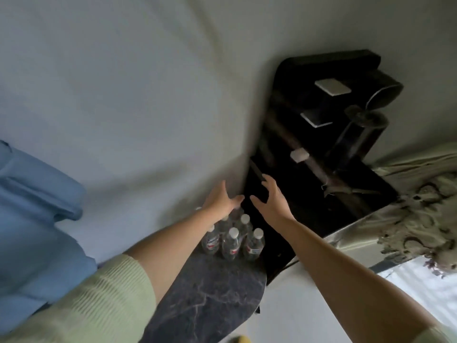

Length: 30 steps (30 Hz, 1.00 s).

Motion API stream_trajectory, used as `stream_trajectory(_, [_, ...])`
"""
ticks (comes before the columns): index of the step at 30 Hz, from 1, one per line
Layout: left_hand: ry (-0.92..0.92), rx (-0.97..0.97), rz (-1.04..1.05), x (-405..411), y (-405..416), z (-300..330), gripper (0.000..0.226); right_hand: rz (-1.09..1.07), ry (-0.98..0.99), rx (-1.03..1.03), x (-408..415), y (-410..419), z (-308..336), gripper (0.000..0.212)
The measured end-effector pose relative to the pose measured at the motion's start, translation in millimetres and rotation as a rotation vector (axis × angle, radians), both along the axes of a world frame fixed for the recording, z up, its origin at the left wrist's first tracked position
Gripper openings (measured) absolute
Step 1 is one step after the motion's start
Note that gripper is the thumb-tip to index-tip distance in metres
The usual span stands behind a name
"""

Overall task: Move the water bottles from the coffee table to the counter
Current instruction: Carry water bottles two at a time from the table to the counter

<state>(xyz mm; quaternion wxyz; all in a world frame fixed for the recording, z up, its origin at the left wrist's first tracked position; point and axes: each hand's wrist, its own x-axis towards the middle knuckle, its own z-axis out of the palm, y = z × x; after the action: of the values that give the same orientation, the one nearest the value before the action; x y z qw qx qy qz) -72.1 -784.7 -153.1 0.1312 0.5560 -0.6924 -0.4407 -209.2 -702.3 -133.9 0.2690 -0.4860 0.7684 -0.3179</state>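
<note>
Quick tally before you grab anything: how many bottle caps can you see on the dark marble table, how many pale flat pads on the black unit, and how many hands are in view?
White bottle caps: 4 clear; any more are hidden under the left hand
Pale pads: 3
Hands: 2, left hand and right hand, both open
Total: 9

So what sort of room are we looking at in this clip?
Probably a living room at home. A cluster of water bottles stands on a dark marble-patterned table, a black shelf unit sits against the wall, and pale curtains hang beside a window. Both hands are open, holding nothing.
</note>
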Motion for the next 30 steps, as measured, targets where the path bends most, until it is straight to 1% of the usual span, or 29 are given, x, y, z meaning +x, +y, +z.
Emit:
stream_trajectory(4, [-0.179,-0.245,-0.082,3.4,-18.0,61.9,0.068,0.135,0.241,0.059,-5.5,-21.0,61.0,0.061])
stream_trajectory(8, [-0.291,-0.400,-0.112,14.3,-26.2,112.1,0.058,0.159,0.498,0.143,-3.9,-38.9,106.1,0.050])
stream_trajectory(11, [-0.384,-0.517,-0.100,24.5,-31.3,132.0,0.053,0.185,0.594,0.168,-0.2,-49.3,123.0,0.045])
stream_trajectory(15, [-0.492,-0.583,-0.068,29.3,-32.8,142.0,0.053,0.248,0.706,0.171,-3.1,-62.5,130.4,0.041])
stream_trajectory(18, [-0.540,-0.643,-0.014,27.3,-33.1,145.4,0.053,0.304,0.747,0.152,-12.5,-75.0,134.2,0.041])
stream_trajectory(23, [-0.563,-0.621,0.169,12.4,-22.2,151.0,0.052,0.430,0.815,0.043,-35.1,-89.7,141.0,0.045])
stream_trajectory(27, [-0.606,-0.628,0.237,3.1,9.5,142.7,0.053,0.501,0.843,-0.023,-45.1,-91.8,138.7,0.046])
stream_trajectory(30, [-0.661,-0.617,0.300,14.6,36.1,137.7,0.053,0.595,0.843,-0.086,-35.5,-90.1,133.7,0.050])
